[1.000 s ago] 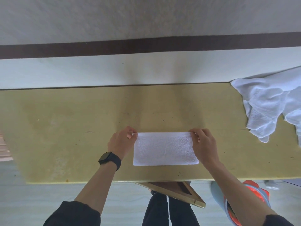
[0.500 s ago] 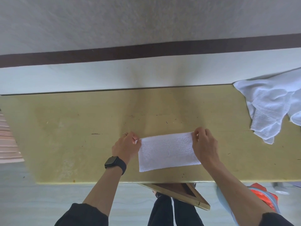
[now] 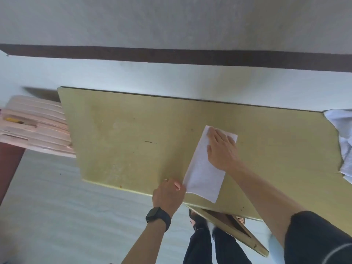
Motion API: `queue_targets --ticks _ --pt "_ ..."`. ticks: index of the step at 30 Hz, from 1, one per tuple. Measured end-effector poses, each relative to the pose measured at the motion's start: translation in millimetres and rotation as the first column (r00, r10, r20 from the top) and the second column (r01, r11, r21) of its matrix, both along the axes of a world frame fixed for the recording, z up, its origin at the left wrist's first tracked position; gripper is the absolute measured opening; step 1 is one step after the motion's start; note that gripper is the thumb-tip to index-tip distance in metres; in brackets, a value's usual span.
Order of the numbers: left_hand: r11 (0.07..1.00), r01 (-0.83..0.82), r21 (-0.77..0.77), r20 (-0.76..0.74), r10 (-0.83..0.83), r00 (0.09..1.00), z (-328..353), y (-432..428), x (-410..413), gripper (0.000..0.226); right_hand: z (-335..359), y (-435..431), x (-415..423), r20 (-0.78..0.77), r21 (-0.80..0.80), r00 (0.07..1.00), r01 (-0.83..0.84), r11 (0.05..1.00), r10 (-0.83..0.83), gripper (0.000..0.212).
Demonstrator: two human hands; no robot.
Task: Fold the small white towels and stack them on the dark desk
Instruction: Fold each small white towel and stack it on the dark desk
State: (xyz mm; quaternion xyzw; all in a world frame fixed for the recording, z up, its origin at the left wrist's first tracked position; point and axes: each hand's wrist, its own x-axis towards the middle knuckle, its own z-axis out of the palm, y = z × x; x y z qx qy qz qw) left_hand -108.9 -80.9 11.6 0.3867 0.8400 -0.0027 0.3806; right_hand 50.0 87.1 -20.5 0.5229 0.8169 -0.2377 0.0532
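A small white towel (image 3: 203, 174), folded into a long strip, lies on the yellowish tabletop (image 3: 123, 141) with its near end close to the front edge. My right hand (image 3: 222, 149) rests flat on the strip's far half, fingers spread, palm down. My left hand (image 3: 169, 193), with a black watch on the wrist, pinches the strip's near left corner at the table's front edge. A heap of loose white towels (image 3: 342, 141) lies at the table's right end, partly cut off by the frame.
A pink slatted seat (image 3: 36, 128) stands to the left of the table, with a small yellow object on it. A dark red surface (image 3: 8, 164) shows at the far left edge. Below the table are my legs and a wooden brace (image 3: 234, 231).
The towel strip has turned from lying crosswise to pointing away from me. My right hand moved from its right edge onto its far half, now flat. The view swung left.
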Motion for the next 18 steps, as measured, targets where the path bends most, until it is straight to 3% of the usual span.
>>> queue_targets --ticks 4,7,9,12,15,18 --pt "0.997 0.071 0.025 0.043 -0.072 0.996 -1 -9 7 0.021 -6 -12 -7 -0.106 0.024 0.991 -0.077 0.997 0.079 0.048" --pt "0.959 0.263 0.107 -0.069 -0.257 0.964 -3 -14 4 0.022 -5 -53 18 -0.251 0.073 0.968 0.047 0.996 -0.027 0.041" --pt "0.868 0.423 0.261 -0.221 -0.373 0.901 -10 -19 -3 0.026 -6 -88 41 -0.308 0.092 0.947 0.126 0.988 -0.092 0.037" --pt "0.615 0.643 0.456 -0.351 -0.539 0.765 -30 -31 -8 0.038 -5 -134 72 -0.315 0.117 0.944 0.142 0.983 -0.099 0.041" --pt "0.426 0.791 0.438 -0.371 -0.716 0.591 -43 -36 -13 0.050 -12 -163 87 -0.219 0.161 0.973 -0.032 0.986 0.068 0.056" --pt "0.381 0.835 0.398 -0.349 -0.778 0.522 -51 -37 -15 0.055 -24 -173 96 -0.160 0.201 0.972 -0.138 0.970 0.171 0.064"
